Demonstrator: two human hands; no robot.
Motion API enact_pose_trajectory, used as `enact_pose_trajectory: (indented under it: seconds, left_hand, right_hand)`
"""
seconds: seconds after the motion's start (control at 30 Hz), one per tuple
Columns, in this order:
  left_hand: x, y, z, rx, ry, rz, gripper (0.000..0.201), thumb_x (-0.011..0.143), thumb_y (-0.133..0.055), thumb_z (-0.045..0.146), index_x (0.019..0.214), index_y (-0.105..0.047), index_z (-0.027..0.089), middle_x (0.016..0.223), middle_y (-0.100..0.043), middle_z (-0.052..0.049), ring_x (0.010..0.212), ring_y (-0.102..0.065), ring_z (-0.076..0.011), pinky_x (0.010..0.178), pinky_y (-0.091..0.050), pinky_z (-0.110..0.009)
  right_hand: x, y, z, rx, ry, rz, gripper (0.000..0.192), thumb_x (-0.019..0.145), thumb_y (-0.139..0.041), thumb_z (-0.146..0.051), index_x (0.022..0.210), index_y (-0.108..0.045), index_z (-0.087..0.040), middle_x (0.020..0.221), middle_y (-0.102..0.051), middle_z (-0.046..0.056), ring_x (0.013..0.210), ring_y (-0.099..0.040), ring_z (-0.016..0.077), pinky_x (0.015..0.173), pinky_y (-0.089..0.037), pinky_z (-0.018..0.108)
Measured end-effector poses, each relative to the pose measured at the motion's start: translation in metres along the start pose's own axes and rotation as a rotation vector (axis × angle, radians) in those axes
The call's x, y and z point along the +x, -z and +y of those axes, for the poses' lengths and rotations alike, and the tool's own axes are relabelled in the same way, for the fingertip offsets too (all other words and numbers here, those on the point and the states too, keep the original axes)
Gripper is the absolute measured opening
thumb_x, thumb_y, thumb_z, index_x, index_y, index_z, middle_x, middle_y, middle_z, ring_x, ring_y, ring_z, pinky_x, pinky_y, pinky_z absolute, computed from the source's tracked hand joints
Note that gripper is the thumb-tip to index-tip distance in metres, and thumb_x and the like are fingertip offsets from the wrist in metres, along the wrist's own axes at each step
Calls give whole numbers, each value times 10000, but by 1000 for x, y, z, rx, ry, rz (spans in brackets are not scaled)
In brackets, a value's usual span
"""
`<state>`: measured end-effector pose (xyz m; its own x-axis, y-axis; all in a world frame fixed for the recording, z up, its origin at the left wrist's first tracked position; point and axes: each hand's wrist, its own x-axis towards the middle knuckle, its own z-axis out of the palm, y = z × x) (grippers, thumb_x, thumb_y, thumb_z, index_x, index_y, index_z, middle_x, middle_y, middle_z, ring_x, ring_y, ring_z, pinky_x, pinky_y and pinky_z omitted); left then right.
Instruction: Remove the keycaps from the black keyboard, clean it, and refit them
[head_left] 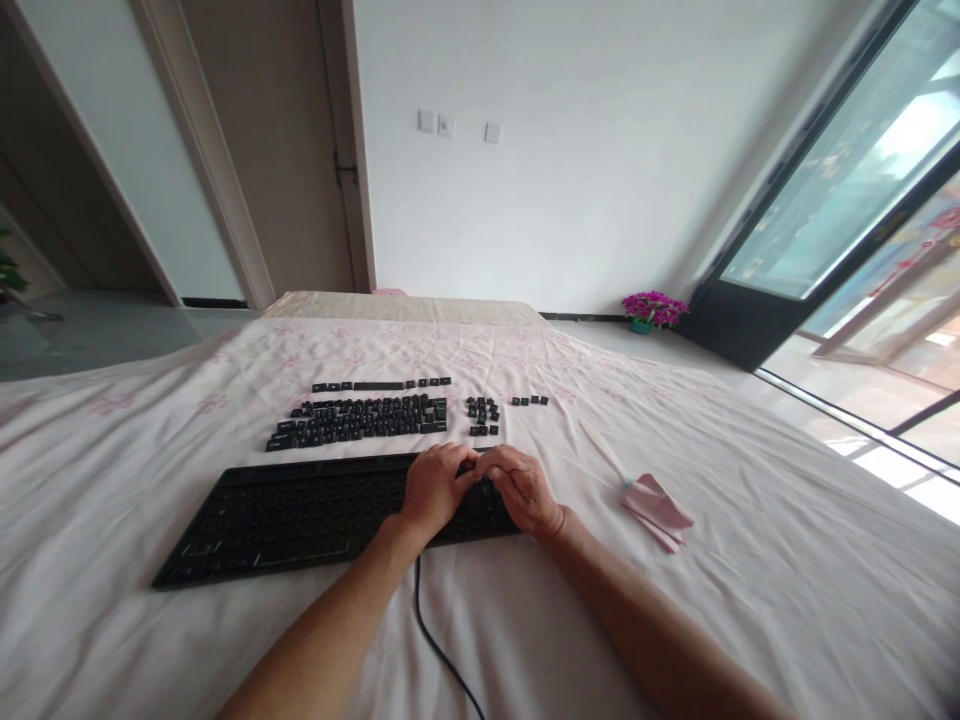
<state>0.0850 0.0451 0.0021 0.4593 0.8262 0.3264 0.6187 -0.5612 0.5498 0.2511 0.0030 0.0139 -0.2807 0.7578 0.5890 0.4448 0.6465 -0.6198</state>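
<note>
One head-worn view looks forward and down from above the near edge of the bed (750,600), close over the person's forearms. It faces across the bed toward the far white wall (562,200), with a door (277,150) at upper left and a tilted window (862,180) at right.

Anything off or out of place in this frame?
Yes: the keyboard has no keycaps. They lie in rows on the sheet behind it, as loose keycaps. Both hands, left hand and right hand, meet at its right end. A crumpled pink cloth lies to the right.
</note>
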Motion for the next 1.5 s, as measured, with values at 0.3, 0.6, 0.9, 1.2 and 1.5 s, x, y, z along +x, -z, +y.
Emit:
enact_pose_trajectory:
  seconds: [0.3, 0.6, 0.9, 1.2, 1.5]
  left_hand:
    - [-2, 5, 5, 21, -14, -8, 175, 836, -617, 407, 881, -666, 245, 902, -686, -6, 860, -598, -196, 739, -390, -295]
    - [-6, 4, 5, -27, -32, 18, 96, 800, -674, 267, 893, -659, 247, 902, -656, -6, 892, -595, -187, 780, -412, -286]
    - [-5, -1, 1, -163, -56, -13, 166, 784, -637, 125, 906, -648, 237, 906, -671, 13, 869, -625, -166, 769, -446, -262]
    - [-4, 0, -2, -232, -48, -40, 220, 789, -606, 112, 952, -666, 247, 960, -698, 5, 907, -646, -170, 837, -474, -278]
    - [-4, 0, 2, -170, -23, -42, 191, 780, -613, 118, 908, -667, 247, 918, -694, 6, 883, -645, -166, 799, -478, -266]
  right_hand:
    - [2, 1, -4, 108, -146, 73, 408, 974, -389, -422, 806, -678, -189, 798, -649, 56, 769, -598, 174, 773, -465, 302]
    - [6, 1, -3, 291, -368, 162, 459, 958, -392, -505, 733, -618, -174, 677, -592, 20, 573, -460, 121, 567, -402, 247]
    - [6, 0, 1, 326, -389, 160, 480, 940, -393, -556, 745, -602, -172, 692, -595, 18, 561, -469, 108, 536, -392, 232]
    - [7, 0, 3, 378, -443, 209, 451, 935, -422, -538, 740, -602, -173, 668, -604, 18, 528, -459, 105, 501, -379, 231]
    - [4, 0, 4, 325, -444, 368, 427, 946, -388, -523, 705, -549, -209, 649, -586, 8, 486, -431, 119, 476, -361, 259]
